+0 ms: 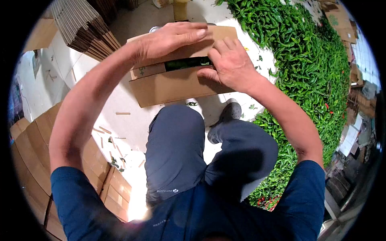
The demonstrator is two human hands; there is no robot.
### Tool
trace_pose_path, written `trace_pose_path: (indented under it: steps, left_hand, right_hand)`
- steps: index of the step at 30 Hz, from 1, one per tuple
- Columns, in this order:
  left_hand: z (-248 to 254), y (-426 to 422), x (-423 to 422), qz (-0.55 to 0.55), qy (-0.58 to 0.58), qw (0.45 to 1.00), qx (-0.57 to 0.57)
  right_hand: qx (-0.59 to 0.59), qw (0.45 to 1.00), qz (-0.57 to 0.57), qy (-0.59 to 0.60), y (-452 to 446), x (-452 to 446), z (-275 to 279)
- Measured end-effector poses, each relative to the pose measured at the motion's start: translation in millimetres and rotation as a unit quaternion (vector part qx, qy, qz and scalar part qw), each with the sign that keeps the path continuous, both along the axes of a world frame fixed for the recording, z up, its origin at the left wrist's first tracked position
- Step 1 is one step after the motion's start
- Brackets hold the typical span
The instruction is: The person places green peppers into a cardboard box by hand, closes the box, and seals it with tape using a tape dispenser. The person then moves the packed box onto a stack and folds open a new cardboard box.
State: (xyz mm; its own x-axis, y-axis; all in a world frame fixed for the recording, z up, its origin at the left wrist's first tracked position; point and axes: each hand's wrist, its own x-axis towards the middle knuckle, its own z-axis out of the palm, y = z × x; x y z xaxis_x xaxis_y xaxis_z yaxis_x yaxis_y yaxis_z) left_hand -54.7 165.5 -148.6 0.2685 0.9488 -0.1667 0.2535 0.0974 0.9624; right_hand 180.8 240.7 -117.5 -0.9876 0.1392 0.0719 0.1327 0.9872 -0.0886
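Along the near edge of the floor [132,130], your dark trousers [175,148] are filling the middle, with both knees bending. To your left, sheets of brown cardboard [42,138] are covering the floor's near left corner, and thin strips [117,150] are lying scattered just beyond them. To your right, a heap of green peppers [309,76] is spreading along the floor's right side, with some red peppers [267,203] showing at its near edge. A shoe [231,111] with small holes is showing between your right knee and the box [173,87].

The box is sitting on the floor beyond your knees, its near long side facing you at a slight slant. Its top is standing partly open, and something green is showing through the narrow gap. Your right hand [232,63] is bending over the right end, its thumb lying on the near flap and its fingers curling towards the far flap [224,33]; whether it is pinching the cardboard, you cannot tell. Your left hand [175,37] is stretching across the far flap, unclenched, its fingers nearly straight.

Farther off, a stack of folded cartons [82,30] is standing towards the floor's far left corner, and a yellow-brown object [180,11] is showing behind the box's far edge.
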Motion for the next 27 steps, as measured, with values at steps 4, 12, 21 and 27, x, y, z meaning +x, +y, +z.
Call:
trace_pose_path:
  steps: [4,12,21,27]
  left_hand:
    - [1.3,-25.9,22.3,-0.060,0.471,0.851,0.223]
    - [13.1,-36.3,38.3,-0.036,0.567,0.812,0.137]
    - [11.7,-35.0,30.1,0.007,0.510,0.842,0.176]
    - [12.2,-36.9,47.3,0.016,0.522,0.835,0.176]
  right_hand:
    - [-0.053,0.992,-0.057,0.102,-8.4,18.4,-29.9]
    - [-0.050,0.981,-0.115,0.151,-11.0,19.2,-34.9]
    - [-0.152,0.943,-0.247,0.165,15.5,5.7,-44.5]
    - [-0.354,0.845,-0.378,0.131,19.5,0.4,-50.1]
